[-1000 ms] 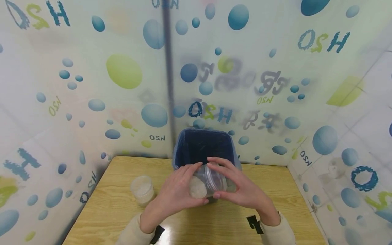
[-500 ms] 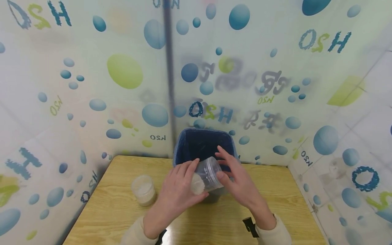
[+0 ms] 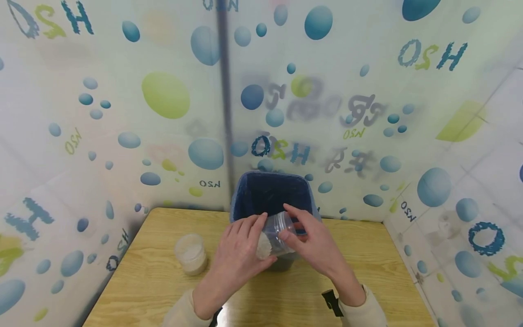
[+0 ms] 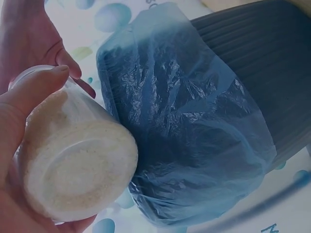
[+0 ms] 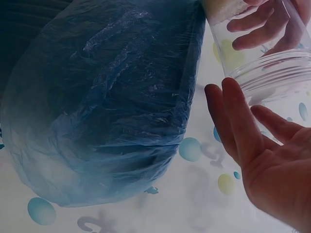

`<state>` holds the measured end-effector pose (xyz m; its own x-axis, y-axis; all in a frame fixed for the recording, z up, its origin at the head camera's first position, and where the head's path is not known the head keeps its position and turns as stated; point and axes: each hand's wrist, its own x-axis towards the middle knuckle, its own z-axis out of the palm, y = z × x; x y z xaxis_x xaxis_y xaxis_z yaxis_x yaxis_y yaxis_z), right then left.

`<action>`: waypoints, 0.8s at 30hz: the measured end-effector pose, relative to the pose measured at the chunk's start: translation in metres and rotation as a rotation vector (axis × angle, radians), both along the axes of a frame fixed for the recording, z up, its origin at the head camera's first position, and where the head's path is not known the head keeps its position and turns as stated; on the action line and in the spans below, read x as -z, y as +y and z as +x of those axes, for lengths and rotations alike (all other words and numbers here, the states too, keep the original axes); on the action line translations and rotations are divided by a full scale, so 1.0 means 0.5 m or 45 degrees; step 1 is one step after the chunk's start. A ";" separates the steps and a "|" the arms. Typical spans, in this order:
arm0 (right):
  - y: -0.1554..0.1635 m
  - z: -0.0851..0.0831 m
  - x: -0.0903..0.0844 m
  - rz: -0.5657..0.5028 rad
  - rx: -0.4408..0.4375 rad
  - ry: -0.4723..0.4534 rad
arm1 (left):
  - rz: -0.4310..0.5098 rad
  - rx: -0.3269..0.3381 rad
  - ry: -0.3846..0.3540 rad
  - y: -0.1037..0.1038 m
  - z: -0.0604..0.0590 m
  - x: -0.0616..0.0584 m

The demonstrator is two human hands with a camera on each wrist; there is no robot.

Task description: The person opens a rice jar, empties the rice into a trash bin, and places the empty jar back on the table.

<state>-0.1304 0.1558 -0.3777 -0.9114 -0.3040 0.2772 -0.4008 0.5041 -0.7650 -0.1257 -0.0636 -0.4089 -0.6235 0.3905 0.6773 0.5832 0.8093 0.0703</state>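
Observation:
My left hand (image 3: 241, 250) grips a clear plastic jar (image 3: 273, 240), tilted over on its side in front of the bin's opening. Pale, grainy stuff is packed toward its base, which faces the camera in the left wrist view; the clear ribbed end points up and right. Fingers of my right hand (image 3: 312, 240) stand loosely spread around that ribbed end (image 5: 277, 73), fingertips right at its edge in the right wrist view. Behind the hands is a dark bin (image 3: 267, 188) lined with a thin blue plastic bag (image 4: 194, 121).
A second clear tub (image 3: 191, 254) with pale contents stands on the wooden table (image 3: 159, 277), left of my left hand. A curtain (image 3: 163, 59) printed with droplets and letters hangs behind the table and along both sides.
My right hand first held the jar's ribbed end, then loosened and spread its fingers, and has now come back close around it. The jar's ribbed end has tipped slightly upward.

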 end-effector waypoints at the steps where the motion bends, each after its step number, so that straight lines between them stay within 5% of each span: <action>1: 0.000 0.000 0.000 0.001 -0.002 -0.007 | -0.002 0.001 -0.002 0.000 0.000 0.000; 12: 0.002 0.000 0.000 -0.048 -0.063 -0.050 | -0.012 0.032 -0.052 -0.009 0.001 -0.002; 24: 0.010 -0.001 0.006 -0.086 -0.155 0.045 | -0.009 0.058 -0.039 -0.013 0.000 -0.004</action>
<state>-0.1310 0.1609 -0.3805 -0.8583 -0.3911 0.3321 -0.4831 0.3979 -0.7799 -0.1259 -0.0700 -0.4068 -0.6255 0.4235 0.6553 0.6168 0.7827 0.0829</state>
